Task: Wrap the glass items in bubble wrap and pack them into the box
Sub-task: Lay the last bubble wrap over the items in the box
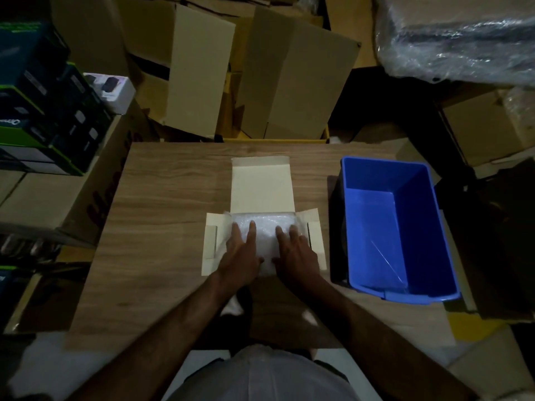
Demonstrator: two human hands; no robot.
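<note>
Both hands lay flat and spread on the bundle, a white bubble-wrapped packet sitting inside the open box at the centre of the table. The left hand pressed on the bundle's nine o'clock half, fingers splayed and pointing toward twelve. The right hand did the same on the three o'clock half. Neither hand pinched or gripped anything; the palms simply bore down on the wrap. What glass lay inside the wrap could not be made out.

The box's lid flap stood open toward twelve o'clock, and its two side flaps lay folded out flat at nine and three. The bundle filled the box's well almost edge to edge.

At three o'clock from the box, well apart from it, sat the blue bin. It looked nearly empty, with only a faint clear sheet or glint on its floor; whether that was a glass item or spare wrap could not be told.

By the look of things, the wrapping of this item was done and the packing was at its seating stage: the bundle was in and being pushed down level. What was left seemed to be tucking in the side flaps and closing the lid. If the bin held more glass, that would also need wrapping.
</note>
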